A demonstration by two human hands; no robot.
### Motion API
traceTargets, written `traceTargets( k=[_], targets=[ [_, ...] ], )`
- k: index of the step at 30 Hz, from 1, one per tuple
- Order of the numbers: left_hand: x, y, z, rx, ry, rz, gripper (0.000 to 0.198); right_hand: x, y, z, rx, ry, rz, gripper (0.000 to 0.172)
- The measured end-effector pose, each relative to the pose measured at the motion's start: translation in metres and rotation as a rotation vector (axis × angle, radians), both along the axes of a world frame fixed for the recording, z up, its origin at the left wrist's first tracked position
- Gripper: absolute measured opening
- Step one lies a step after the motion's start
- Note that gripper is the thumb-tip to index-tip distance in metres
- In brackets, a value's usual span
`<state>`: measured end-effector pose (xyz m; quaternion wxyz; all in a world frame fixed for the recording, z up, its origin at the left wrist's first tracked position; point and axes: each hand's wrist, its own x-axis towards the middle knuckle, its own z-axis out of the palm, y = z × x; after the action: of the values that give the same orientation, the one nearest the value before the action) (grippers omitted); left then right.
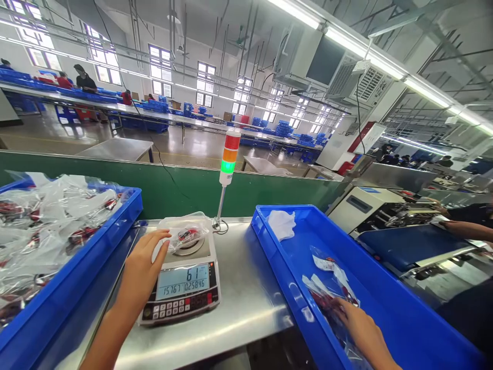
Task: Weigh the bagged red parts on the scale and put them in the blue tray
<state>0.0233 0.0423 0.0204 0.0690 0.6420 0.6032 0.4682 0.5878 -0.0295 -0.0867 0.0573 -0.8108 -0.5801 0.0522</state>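
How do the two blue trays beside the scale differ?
The left tray is heaped with clear bags of red parts; the right tray holds only a few bags, its floor showing. The right hand reaches into the right tray; no hand touches the left tray. Both are blue plastic.

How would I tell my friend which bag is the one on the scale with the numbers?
Find the steel table, then the digital scale on it. On the scale's round pan lies one small clear plastic bag with red inside, right by the person's left hand. Unlike the heaped bags in the blue tray, it sits alone.
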Motion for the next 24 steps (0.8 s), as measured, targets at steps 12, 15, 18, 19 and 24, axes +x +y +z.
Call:
traceTargets(
  k=[12,15,18,19,24],
  targets=[
    [0.017,0.048,0.007,-0.139,0.191,-0.112,0.039,0.012,-0.029,0.063,0.108,-0.191,-0.218,0.051],
    [0.026,0.064,0.003,-0.208,0.212,-0.107,0.033,-0.003,-0.037,0.091,0.190,-0.134,-0.224,0.050],
    [0.030,0.078,-0.002,-0.276,0.197,-0.063,0.026,-0.028,-0.032,0.120,0.379,-0.112,-0.176,0.048],
    [0.030,0.082,-0.003,-0.296,0.182,-0.047,0.021,-0.040,-0.026,0.130,0.450,-0.099,-0.150,0.048],
    [0.013,0.083,0.013,-0.255,-0.014,0.082,0.024,-0.136,0.048,0.183,0.727,0.272,0.154,0.041]
  ],
)
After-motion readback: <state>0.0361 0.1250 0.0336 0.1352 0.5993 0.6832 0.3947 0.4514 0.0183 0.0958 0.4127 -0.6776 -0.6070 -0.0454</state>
